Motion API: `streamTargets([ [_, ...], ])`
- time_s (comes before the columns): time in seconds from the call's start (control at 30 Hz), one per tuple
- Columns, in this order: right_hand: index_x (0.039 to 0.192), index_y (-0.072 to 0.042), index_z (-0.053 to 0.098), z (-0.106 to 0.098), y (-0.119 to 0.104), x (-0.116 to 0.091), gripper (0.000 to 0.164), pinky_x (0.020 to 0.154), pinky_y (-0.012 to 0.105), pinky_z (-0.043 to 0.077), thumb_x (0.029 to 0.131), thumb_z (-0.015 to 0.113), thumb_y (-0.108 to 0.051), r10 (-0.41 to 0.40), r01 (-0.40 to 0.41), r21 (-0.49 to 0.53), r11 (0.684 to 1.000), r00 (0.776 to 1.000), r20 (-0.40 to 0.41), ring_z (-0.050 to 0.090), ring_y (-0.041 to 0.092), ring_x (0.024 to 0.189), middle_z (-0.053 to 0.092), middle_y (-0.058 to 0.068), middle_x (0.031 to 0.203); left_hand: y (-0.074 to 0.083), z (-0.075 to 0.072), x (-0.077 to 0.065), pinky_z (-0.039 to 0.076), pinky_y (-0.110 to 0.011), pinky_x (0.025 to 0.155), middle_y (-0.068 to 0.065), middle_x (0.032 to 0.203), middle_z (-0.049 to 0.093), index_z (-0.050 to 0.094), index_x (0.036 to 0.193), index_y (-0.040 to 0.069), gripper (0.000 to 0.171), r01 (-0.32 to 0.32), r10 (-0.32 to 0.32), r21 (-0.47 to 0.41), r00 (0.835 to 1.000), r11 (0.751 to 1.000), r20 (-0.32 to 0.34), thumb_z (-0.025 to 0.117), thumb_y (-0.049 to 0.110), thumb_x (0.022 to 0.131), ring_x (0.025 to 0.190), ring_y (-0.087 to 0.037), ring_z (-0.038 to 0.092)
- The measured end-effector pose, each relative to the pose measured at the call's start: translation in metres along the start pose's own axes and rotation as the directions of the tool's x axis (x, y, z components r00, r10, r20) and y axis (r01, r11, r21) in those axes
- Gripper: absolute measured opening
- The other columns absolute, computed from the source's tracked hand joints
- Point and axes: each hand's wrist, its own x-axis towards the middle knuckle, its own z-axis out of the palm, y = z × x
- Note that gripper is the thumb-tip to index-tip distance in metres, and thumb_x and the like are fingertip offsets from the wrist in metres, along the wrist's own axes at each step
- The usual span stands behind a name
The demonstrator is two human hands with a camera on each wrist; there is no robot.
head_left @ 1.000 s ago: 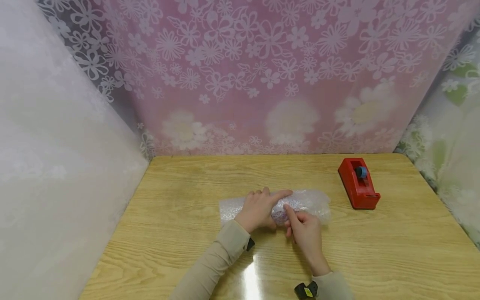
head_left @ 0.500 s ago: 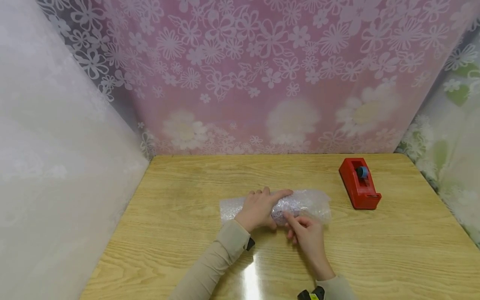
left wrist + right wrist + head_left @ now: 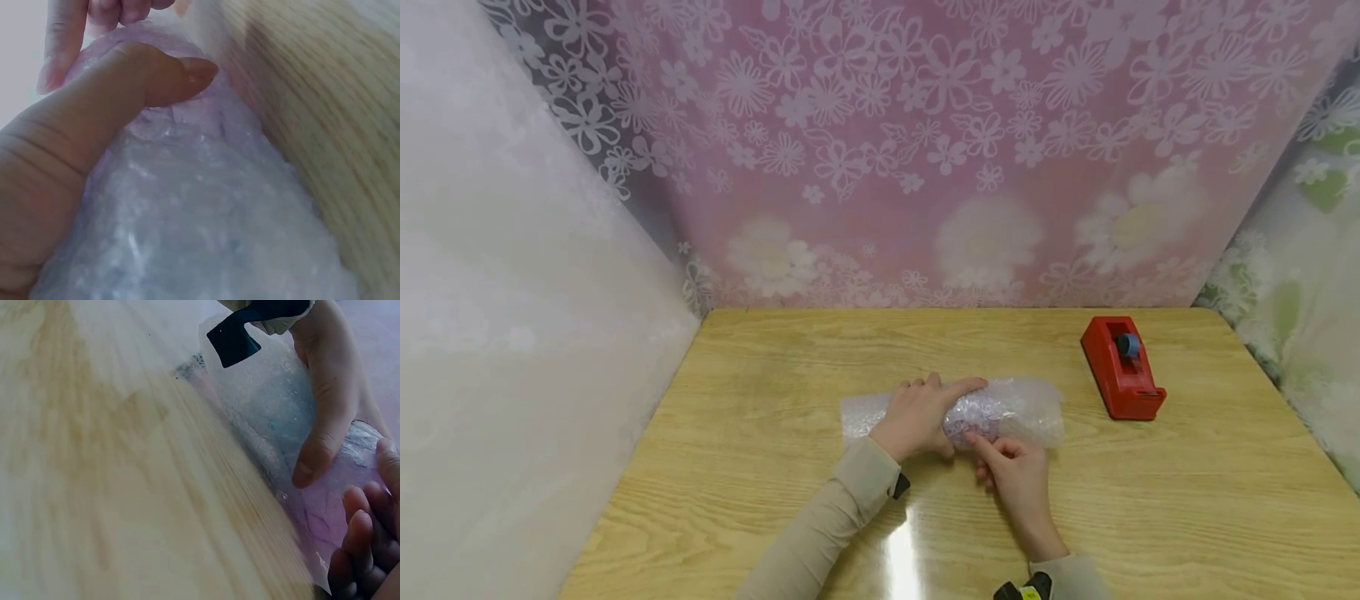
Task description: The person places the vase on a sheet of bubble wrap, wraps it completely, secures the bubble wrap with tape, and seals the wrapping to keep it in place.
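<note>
A bubble-wrapped bundle (image 3: pixel 1018 408) lies lengthwise on the wooden table (image 3: pixel 760 367), with a pinkish-purple tint showing through its middle. My left hand (image 3: pixel 913 421) grips it from above, left of centre, thumb on the near side. In the left wrist view that thumb (image 3: pixel 150 78) presses into the clear bubble wrap (image 3: pixel 194 212). My right hand (image 3: pixel 1018 479) is at the bundle's near side, its extended digit touching the wrap low down. The right wrist view shows its other fingers (image 3: pixel 359 540) loosely bent. What is inside the wrap cannot be made out.
A red tape dispenser (image 3: pixel 1123 375) with a small blue-edged roll stands at the back right of the table. Behind the table hangs a pink flowered curtain (image 3: pixel 880 225). Pale sheets (image 3: pixel 527 333) enclose the left and right sides.
My right hand has slid slightly down and toward me along the bundle's near side. The left hand keeps its grip, and the bundle stays in place.
</note>
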Motion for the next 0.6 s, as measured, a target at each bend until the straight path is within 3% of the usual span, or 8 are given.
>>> streamTargets([
  [0.17,0.066,0.01,0.066,-0.003,0.0,0.001,0.038,0.039,0.024,0.045,0.086,0.079,-0.019,0.014,-0.015,0.011,1.0,0.999,0.035,0.052,0.012,0.04,0.06,0.008,0.052,0.0,0.001,0.0,0.049,-0.042,0.082,-0.015,0.127,0.058,0.022,0.152,0.052,0.123,-0.008,0.008,-0.014,1.0,1.0,-0.001,0.094,0.041,0.053,0.093,-0.025,0.06],
  [0.6,0.07,0.006,0.069,-0.011,0.001,0.004,0.029,0.039,0.028,0.047,0.087,0.077,-0.017,-0.001,0.014,-0.077,0.997,0.986,0.164,0.052,0.013,0.04,0.064,0.011,0.059,-0.002,0.0,0.001,0.048,-0.048,0.089,-0.018,0.13,0.057,0.022,0.153,0.05,0.12,-0.005,0.005,-0.035,1.0,0.999,0.014,0.093,0.038,0.057,0.102,-0.031,0.061],
])
